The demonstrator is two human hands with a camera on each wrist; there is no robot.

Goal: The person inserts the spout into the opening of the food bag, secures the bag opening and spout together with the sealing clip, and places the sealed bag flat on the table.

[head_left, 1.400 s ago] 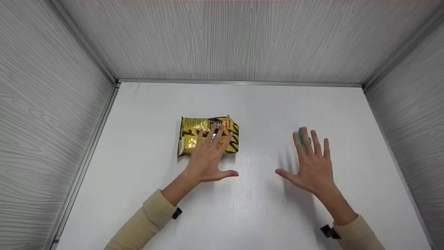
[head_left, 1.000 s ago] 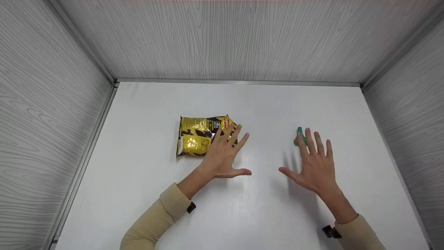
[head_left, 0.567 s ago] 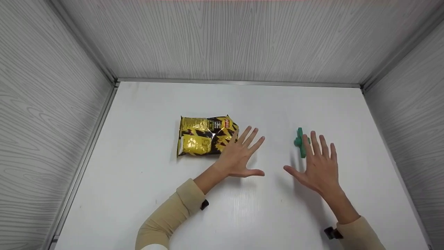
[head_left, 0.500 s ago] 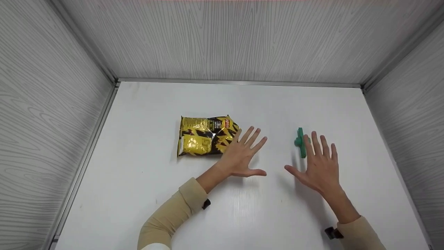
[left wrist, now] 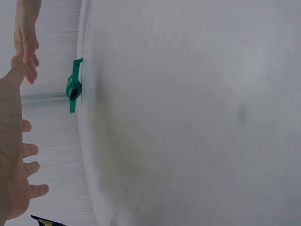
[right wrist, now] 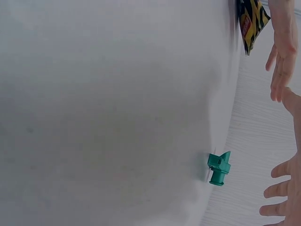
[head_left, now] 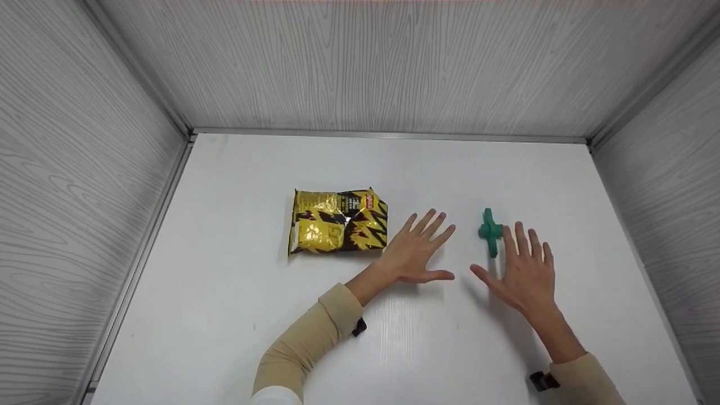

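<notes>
1. Near the middle of the white worktop point(head_left: 236, 337), the left hand point(head_left: 419, 253) hovers flat with its fingers spread, holding nothing.
2. The right hand point(head_left: 523, 270) is also flat and empty, its fingertips just beside the green clip point(head_left: 490, 232).
3. The yellow snack bag point(head_left: 337, 221) lies to the left of the left hand, closer to the left edge, not touched.
4. It looks like the reaching step. Next, the right fingers must curl round the clip.
</notes>
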